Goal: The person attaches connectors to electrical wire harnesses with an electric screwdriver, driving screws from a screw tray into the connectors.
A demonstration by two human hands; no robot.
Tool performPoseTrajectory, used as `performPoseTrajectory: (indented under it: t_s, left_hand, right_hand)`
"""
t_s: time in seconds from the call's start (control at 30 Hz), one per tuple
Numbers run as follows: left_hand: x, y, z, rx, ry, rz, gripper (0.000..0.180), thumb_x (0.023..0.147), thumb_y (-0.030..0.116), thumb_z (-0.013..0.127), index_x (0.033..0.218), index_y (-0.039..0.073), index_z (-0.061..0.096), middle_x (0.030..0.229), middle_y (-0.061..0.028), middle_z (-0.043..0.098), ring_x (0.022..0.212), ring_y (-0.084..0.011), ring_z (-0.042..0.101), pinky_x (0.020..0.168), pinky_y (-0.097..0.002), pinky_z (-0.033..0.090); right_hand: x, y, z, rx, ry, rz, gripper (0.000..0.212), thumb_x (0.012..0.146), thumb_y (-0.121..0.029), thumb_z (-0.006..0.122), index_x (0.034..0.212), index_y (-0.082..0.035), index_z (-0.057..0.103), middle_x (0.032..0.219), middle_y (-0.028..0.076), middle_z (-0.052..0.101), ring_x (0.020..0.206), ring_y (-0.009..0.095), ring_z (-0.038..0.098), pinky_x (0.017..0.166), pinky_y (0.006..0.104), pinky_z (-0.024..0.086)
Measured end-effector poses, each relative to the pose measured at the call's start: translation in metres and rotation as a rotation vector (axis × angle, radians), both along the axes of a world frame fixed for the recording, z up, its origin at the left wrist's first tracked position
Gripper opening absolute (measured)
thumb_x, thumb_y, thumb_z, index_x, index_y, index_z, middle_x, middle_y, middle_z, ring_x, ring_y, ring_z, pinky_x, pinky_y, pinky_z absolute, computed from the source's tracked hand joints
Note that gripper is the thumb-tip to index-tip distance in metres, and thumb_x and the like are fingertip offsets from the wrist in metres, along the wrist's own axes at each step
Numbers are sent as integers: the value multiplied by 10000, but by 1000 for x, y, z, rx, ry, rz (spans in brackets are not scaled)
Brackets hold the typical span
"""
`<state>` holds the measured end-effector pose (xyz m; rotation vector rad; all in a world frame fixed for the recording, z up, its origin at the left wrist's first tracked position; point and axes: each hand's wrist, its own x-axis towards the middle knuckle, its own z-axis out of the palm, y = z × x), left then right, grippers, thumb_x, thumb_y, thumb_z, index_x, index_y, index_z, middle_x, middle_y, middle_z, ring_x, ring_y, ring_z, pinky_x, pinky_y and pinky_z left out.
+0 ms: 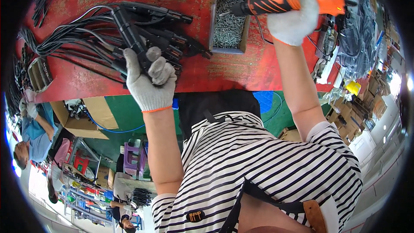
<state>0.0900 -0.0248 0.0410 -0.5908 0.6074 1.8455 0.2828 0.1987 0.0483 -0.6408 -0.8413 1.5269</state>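
At nine o'clock, the gloved left hand (pixel 148 80) closes around a black cable connector (pixel 131 34) on the red bench (pixel 215 71). A tray of screws (pixel 228 23) sits between. At one o'clock, the right hand (pixel 293 17) clamps an orange electric screwdriver (pixel 289 1), tip over the tray.

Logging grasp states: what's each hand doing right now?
Left hand: closed on a black cable connector.
Right hand: closed on an orange electric screwdriver.
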Motion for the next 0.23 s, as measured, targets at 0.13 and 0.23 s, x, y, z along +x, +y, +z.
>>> performPoseTrajectory:
  t_s: [0.13,0.23]
  left_hand:
    - [-9,-12,0,-3,-109,-44,482,1053,471,582,1180,7,619,833,-49,528,517,-89,387,457,-227,317]
    - [-9,-5,8,-141,-71,-119,512,975,572,662,1115,82,621,752,-36,507,481,-105,338,480,-243,305]
  right_hand:
    - [2,8,33,-18,71,141,281,955,-292,581,1120,-68,624,1093,145,665,831,298,657,835,523,560]
    - [0,8,59,-107,259,351,340,937,-369,610,1130,-92,647,1139,134,665,932,274,637,981,570,485]
